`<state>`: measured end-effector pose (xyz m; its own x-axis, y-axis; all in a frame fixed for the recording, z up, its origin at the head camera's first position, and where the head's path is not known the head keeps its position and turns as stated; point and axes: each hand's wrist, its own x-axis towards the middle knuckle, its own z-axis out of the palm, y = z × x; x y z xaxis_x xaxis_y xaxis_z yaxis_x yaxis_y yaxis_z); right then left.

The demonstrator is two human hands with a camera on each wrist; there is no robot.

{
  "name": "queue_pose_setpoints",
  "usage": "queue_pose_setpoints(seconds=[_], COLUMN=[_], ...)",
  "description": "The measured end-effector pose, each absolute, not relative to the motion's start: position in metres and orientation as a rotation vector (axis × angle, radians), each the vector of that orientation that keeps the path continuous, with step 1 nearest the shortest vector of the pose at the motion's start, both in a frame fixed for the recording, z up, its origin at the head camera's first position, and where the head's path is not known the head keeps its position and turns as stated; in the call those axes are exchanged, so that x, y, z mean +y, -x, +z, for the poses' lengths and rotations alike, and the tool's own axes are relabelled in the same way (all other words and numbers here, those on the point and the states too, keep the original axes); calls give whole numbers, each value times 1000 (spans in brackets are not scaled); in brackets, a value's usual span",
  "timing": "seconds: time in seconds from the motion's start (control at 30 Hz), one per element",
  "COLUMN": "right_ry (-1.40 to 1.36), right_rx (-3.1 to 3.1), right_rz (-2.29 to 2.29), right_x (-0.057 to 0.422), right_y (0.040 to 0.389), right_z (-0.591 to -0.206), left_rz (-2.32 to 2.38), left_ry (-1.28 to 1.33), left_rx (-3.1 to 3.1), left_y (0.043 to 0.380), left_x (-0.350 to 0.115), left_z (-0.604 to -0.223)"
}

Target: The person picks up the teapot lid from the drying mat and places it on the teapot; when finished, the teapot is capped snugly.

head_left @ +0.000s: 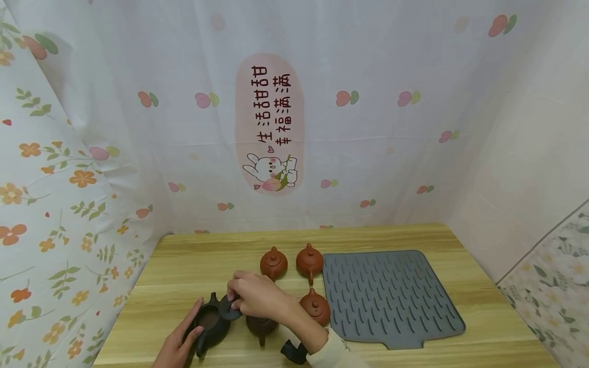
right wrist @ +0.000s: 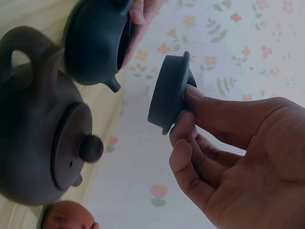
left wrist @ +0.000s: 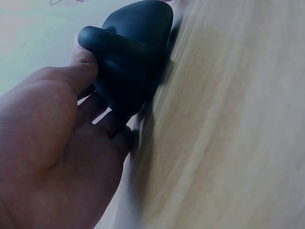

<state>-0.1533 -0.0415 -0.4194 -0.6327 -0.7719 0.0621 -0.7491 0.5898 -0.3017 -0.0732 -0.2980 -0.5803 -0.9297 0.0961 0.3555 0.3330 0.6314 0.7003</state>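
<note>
At the front left of the table, my left hand (head_left: 180, 341) grips a black teapot (head_left: 218, 331), thumb at the rim and fingers round its side. The teapot is uncovered, its round mouth facing up and its handle toward me. My right hand (head_left: 257, 295) pinches the knob of a black lid (head_left: 228, 308), held up just right of the teapot's mouth. In the right wrist view the lid (right wrist: 167, 90) shows its inner collar, clear of the pot. Beside it a dark brown teapot (head_left: 260, 328) stands with its lid on, partly under my right hand.
Two reddish-brown teapots (head_left: 273, 263) (head_left: 309, 259) stand farther back; a third (head_left: 316, 309) sits behind my right forearm. Part of another black piece (head_left: 293, 352) shows below that forearm. A grey ridged mat (head_left: 391, 296) lies on the right of the wooden table, with printed cloth behind.
</note>
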Motion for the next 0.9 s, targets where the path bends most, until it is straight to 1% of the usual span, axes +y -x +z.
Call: queue_pose_setpoints(seconds=[0.23, 0.5, 0.73, 0.9], right_ry=[1331, 1350, 1341, 1347], right_rx=[2752, 2761, 2718, 2726], right_rz=[-428, -391, -420, -406], right_x=[-53, -69, -82, -86], right_y=[156, 162, 164, 164], right_z=[-418, -424, -432, -435], left_rz=[-1208, -1173, -1213, -1159], left_ry=[320, 201, 283, 221], left_rx=[-2552, -2652, -2569, -2632], left_y=[73, 73, 73, 72], left_x=[-294, -294, -296, -296], left_z=[-574, -570, -576, -574])
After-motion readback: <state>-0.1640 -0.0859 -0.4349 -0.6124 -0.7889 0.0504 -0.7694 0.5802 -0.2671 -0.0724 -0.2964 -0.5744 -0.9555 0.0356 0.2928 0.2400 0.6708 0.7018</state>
